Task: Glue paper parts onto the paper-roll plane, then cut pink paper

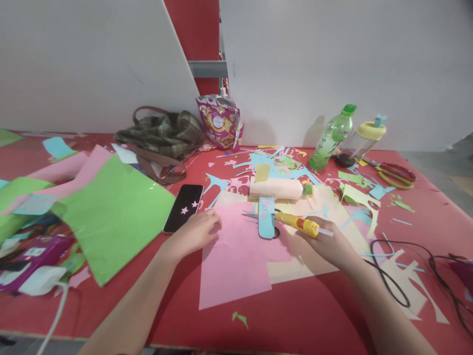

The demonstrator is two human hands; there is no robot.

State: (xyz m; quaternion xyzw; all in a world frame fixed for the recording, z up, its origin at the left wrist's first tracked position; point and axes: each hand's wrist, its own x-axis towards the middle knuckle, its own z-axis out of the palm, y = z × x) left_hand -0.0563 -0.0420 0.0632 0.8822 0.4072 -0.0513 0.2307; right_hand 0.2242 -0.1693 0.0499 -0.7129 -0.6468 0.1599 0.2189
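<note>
My right hand (325,239) grips a yellow hot glue gun (293,222) with a pale glue stick out of its back end. Its nozzle points left, close to a light blue rounded strip (266,227) with small pink shapes on it. Under that strip lie scissors (250,215), partly covered. Loosely bent and holding nothing, my left hand (199,229) rests at the left edge of a pink sheet (236,266), beside a black phone (179,212) with two pink stars (184,210) on it. Behind the strip, a bottle wrapped in pale material (277,188) lies sideways, its green cap to the right.
Large green sheet (118,217) and pink sheets lie left, near a purple power strip (40,256). A plaid bag (162,130), snack bag (220,123), green bottle (328,140) and clear cup (360,143) stand behind. Pliers (395,175) and black cable (391,241) lie right among paper scraps.
</note>
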